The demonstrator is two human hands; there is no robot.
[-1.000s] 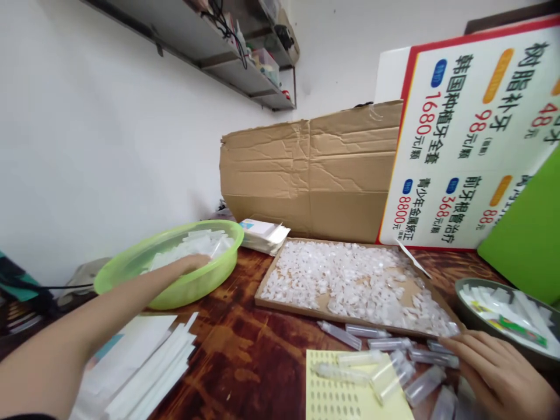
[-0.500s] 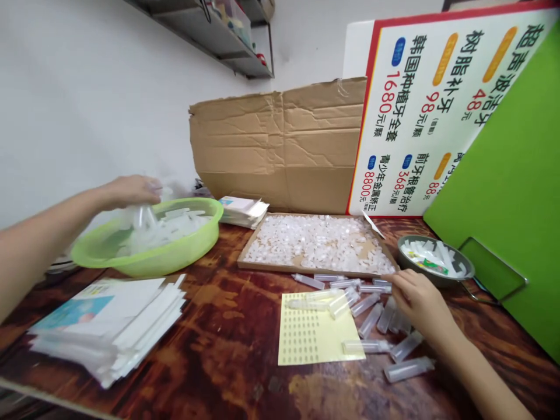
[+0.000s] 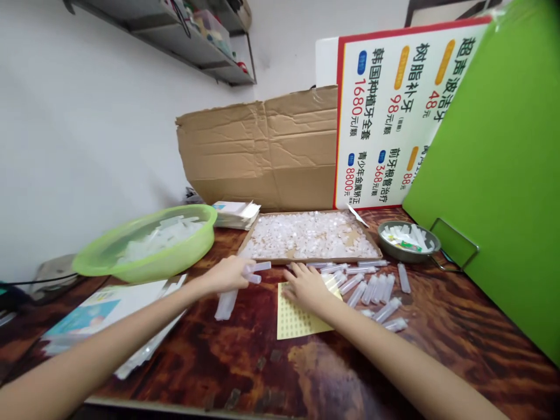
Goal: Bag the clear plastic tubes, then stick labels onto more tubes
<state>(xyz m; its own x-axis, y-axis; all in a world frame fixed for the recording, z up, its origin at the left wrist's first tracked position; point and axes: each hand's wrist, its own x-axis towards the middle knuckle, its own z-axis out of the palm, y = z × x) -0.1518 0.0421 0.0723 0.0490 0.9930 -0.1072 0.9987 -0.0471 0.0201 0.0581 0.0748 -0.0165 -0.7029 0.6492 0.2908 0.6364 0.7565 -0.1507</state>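
Note:
My left hand (image 3: 230, 274), fingers curled, grips several clear plastic tubes (image 3: 226, 304) above the table, between the green basin and the yellow sheet. Some tubes point right, others hang below the palm. My right hand (image 3: 306, 286) has its fingers spread over the upper part of a yellow sticker sheet (image 3: 301, 321) with rows of small printed marks. Whether it presses on a tube underneath cannot be seen. Several capped clear tubes (image 3: 371, 290) lie scattered to the right of this hand, some on the sheet's upper edge.
A shallow cardboard tray (image 3: 306, 236) of small clear pieces lies behind the hands. At left stand a light green basin (image 3: 192, 251) of clear tubes and a stack of white cards (image 3: 105, 309). A grey bowl (image 3: 411, 255) stands at right, beside a green panel (image 3: 490, 192).
My left hand has come out of the green basin, moving right with several tubes. My right hand has moved left from the loose tubes onto the sheet. The view has shifted slightly.

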